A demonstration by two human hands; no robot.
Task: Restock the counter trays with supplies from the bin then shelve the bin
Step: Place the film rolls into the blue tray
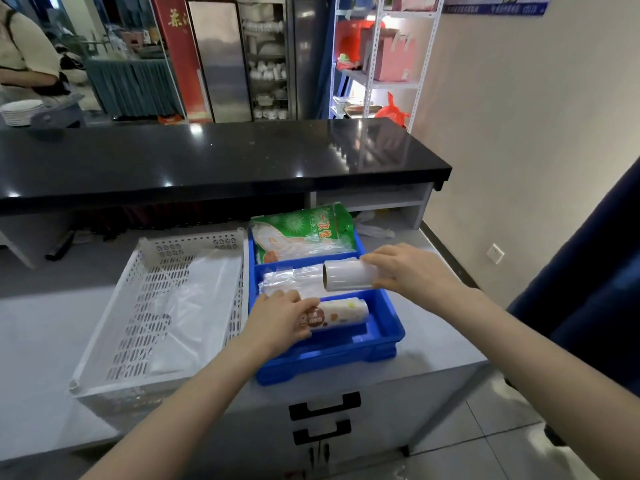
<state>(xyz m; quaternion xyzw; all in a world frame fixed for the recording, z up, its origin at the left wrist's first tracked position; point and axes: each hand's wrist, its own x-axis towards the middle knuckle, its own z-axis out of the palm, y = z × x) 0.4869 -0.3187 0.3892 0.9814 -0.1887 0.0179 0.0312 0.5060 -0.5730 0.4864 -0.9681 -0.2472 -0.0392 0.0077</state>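
Two rolls (349, 276), axes left-right

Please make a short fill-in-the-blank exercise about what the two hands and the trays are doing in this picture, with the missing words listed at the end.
1. The right hand holds a plain white roll above the ____ tray.
2. The left hand rests on a printed roll in the tray's ____ compartment.
3. The green packet lies in the ____ compartment.
4. The white perforated bin stands to the ____ of that tray.

Missing words: blue; nearest; farthest; left
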